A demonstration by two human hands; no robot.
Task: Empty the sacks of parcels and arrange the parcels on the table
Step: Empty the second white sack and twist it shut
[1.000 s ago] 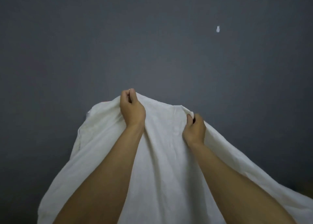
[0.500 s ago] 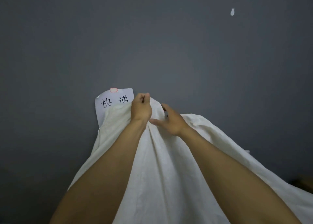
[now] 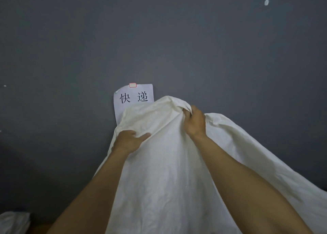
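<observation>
Head view: both hands hold a white sack [image 3: 168,163] up in front of a dark wall [image 3: 70,39].
The right hand [image 3: 194,123] has its fingers curled tight into a bunched fold at the sack's top edge. The left hand [image 3: 128,141], lower and to its left, grips the side edge with its thumb across the front and its fingers hidden behind. Above the left hand, a paper sign [image 3: 133,97] with printed characters is partly covered by the cloth. Far below the left hand lies a pale cloth bundle [image 3: 14,221].
</observation>
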